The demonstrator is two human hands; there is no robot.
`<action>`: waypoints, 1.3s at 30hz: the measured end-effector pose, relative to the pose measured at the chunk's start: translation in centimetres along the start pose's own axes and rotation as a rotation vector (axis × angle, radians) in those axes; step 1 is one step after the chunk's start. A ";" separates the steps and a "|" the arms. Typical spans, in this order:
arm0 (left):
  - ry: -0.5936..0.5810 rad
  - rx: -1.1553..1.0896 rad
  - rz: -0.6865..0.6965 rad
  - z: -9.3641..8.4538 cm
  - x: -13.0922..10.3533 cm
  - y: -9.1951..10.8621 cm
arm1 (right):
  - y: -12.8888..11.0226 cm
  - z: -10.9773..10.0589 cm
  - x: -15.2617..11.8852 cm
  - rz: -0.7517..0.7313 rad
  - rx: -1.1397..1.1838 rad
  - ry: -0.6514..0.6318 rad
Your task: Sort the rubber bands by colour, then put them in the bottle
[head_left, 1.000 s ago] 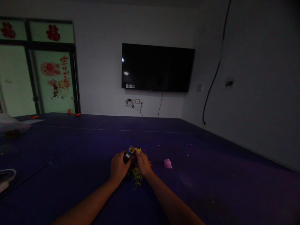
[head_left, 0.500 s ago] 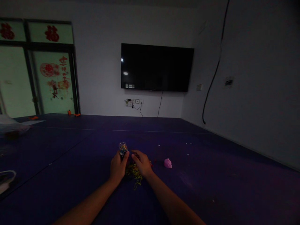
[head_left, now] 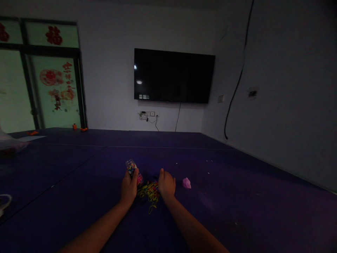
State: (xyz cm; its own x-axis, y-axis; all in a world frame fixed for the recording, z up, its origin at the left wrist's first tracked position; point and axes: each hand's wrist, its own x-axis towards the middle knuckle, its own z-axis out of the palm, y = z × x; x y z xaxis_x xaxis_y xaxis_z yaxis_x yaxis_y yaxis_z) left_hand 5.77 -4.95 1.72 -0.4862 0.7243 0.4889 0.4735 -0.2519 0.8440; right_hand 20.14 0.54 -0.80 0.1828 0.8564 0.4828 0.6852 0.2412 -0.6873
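My left hand [head_left: 129,188] is wrapped around a clear jar [head_left: 131,164] filled with small coloured rubber bands. The jar is tilted, its far end leaning up and left, and pink bands show at its lower end beside my thumb. Just right of that end, a loose pile of rubber bands [head_left: 150,191], mostly yellow and green with some red, lies on the purple surface. My right hand [head_left: 166,184] rests at the pile's right edge, thumb up and fingers curled. Whatever is inside those fingers is hidden.
A crumpled pink object [head_left: 186,183] lies right of my right hand on the purple surface [head_left: 237,196]. Small white scraps are scattered beyond it. At the left are a plastic bag [head_left: 10,142] and a white looped handle [head_left: 6,202]. A television [head_left: 173,75] hangs on the far wall.
The jar has tipped from nearly upright to leaning left, and my left hand has shifted slightly left. My right hand has moved right, away from the jar, uncovering more of the pile.
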 end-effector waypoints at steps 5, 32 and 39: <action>0.015 -0.042 0.019 0.2 0.1 -0.2 | -0.2 0.8 0.1 -0.123 0.323 -0.190; 0.000 0.001 0.032 -0.1 -0.2 0.3 | -1.8 -3.9 -1.8 -0.842 0.099 -0.698; 0.017 0.043 0.035 0.0 -0.3 0.5 | -1.6 -3.1 -2.0 -0.844 0.009 -0.643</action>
State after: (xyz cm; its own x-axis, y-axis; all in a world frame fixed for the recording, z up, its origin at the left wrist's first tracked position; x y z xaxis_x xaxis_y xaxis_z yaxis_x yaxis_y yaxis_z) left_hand 6.13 -5.31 2.06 -0.4814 0.7044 0.5217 0.5210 -0.2487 0.8165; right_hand 20.86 -2.99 1.04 -0.7589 0.4894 0.4297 0.4103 0.8716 -0.2681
